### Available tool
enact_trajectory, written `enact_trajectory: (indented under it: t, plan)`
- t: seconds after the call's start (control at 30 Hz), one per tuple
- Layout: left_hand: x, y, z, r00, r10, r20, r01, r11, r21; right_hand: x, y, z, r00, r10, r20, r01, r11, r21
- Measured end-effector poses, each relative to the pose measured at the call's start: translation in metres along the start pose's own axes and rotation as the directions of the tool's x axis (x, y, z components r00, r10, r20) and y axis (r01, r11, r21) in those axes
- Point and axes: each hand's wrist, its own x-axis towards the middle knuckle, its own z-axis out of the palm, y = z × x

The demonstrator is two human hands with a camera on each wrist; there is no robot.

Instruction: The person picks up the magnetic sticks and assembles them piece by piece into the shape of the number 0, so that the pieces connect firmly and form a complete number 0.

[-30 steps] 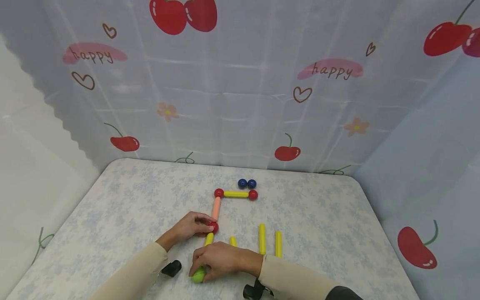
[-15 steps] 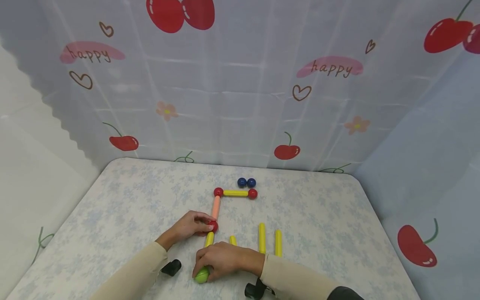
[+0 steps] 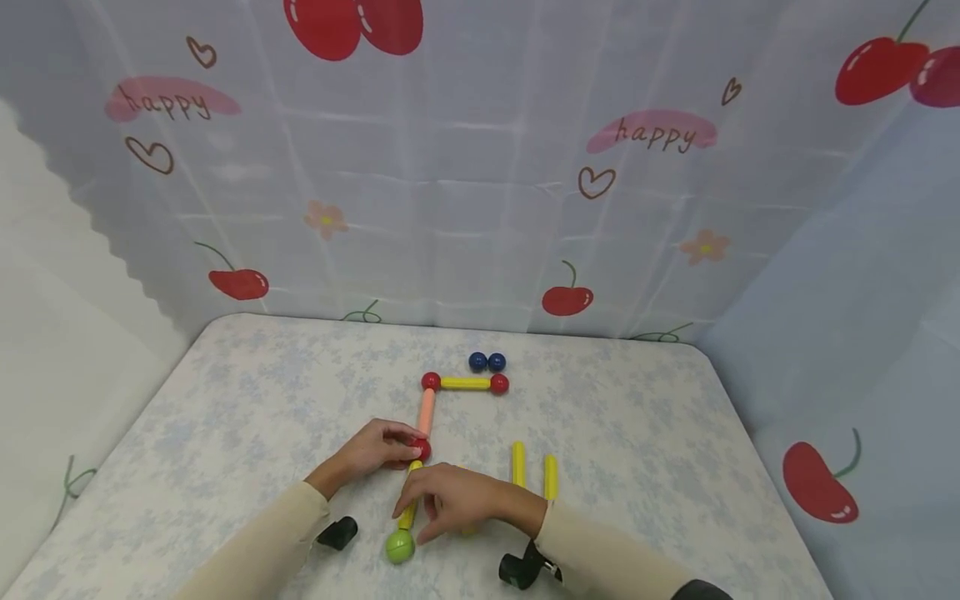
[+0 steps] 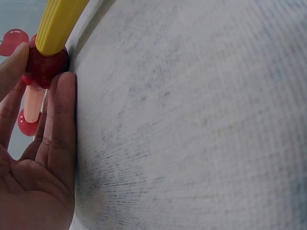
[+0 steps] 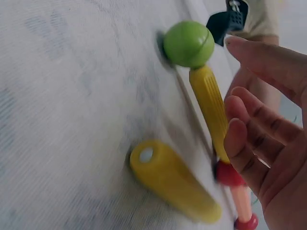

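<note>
My left hand (image 3: 375, 448) pinches a red ball (image 4: 45, 67) between thumb and fingers. A pink stick (image 3: 426, 412) runs from that ball towards the back, and a yellow stick (image 5: 210, 105) joins it to a green ball (image 3: 400, 547) at the front. Over this yellow stick hovers my right hand (image 3: 465, 497), thumb and fingers apart, holding nothing. In the right wrist view its thumb tip is beside the green ball with a small gap. The pink stick's far end meets another red ball (image 3: 431, 381), from which a yellow stick (image 3: 465, 384) leads to a third red ball (image 3: 499, 384).
Two blue balls (image 3: 487, 362) lie side by side behind the joined pieces. Loose yellow sticks (image 3: 518, 463) lie to the right, partly covered by the right arm. Another loose yellow stick (image 5: 175, 182) lies under the right hand. A printed curtain hangs behind the table (image 3: 637, 417).
My right hand has let go of the green ball and lifted slightly up and right, fingers spreading. The green ball stays at the yellow stick's end. The left hand keeps its grip.
</note>
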Motion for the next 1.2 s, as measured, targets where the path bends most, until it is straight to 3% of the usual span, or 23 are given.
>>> enact_trajectory:
  t: [0.13, 0.27, 0.4, 0.57, 0.73, 0.97, 1.2]
  plan:
    - [0.000, 0.001, 0.001, 1.000, -0.007, -0.004, 0.007, 1.000, 0.005, -0.016, 0.012, -0.005, 0.984, 0.130, -0.125, -0.103, 0.974, 0.204]
    - [0.001, 0.002, 0.001, 1.000, -0.020, -0.014, 0.020, 1.000, 0.004, -0.030, 0.025, -0.005, 0.929, 0.316, -0.195, -0.226, 0.898, 0.378]
    - [0.000, 0.002, 0.001, 1.000, -0.024, -0.017, 0.024, 1.000, -0.005, -0.038, 0.032, -0.005, 0.879, 0.418, -0.229, -0.283, 0.844, 0.455]
    - [0.000, 0.002, 0.002, 0.999, -0.033, -0.020, 0.033, 0.999, -0.005, -0.042, 0.035, -0.004, 0.836, 0.475, -0.275, -0.331, 0.836, 0.437]
    - [0.002, 0.003, 0.003, 0.999, -0.046, -0.021, 0.046, 0.999, -0.001, -0.042, 0.039, 0.002, 0.807, 0.517, -0.287, -0.399, 0.834, 0.381]
    - [0.004, 0.002, 0.002, 0.998, -0.058, -0.027, 0.058, 0.998, 0.003, -0.039, 0.036, 0.002, 0.788, 0.541, -0.294, -0.475, 0.838, 0.270]
    - [0.001, 0.004, 0.004, 0.998, -0.050, -0.037, 0.050, 0.999, 0.008, -0.038, 0.028, 0.000, 0.789, 0.541, -0.290, -0.523, 0.840, 0.144]
